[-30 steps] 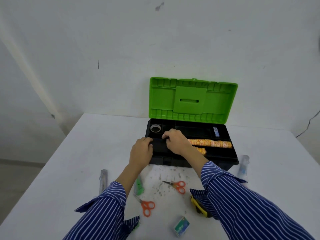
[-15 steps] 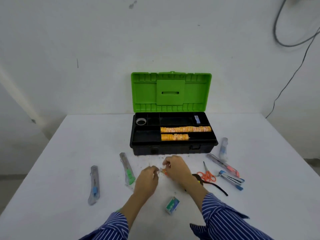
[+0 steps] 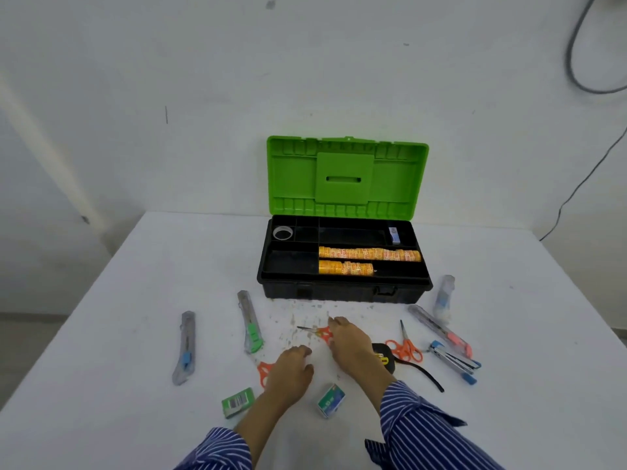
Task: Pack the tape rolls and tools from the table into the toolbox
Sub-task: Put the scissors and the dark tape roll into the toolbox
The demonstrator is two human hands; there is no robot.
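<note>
Single head view, looking forward and down over table (image 3: pixel 101 334), toolbox (image 3: pixel 342 293) mid-distance.

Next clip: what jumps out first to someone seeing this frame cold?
The open toolbox at the back of the white table, its bright green lid upright, orange tape rolls lined inside. In front, both hands reach among scattered tools: the right hand on small orange scissors, the left hand beside it.
</note>
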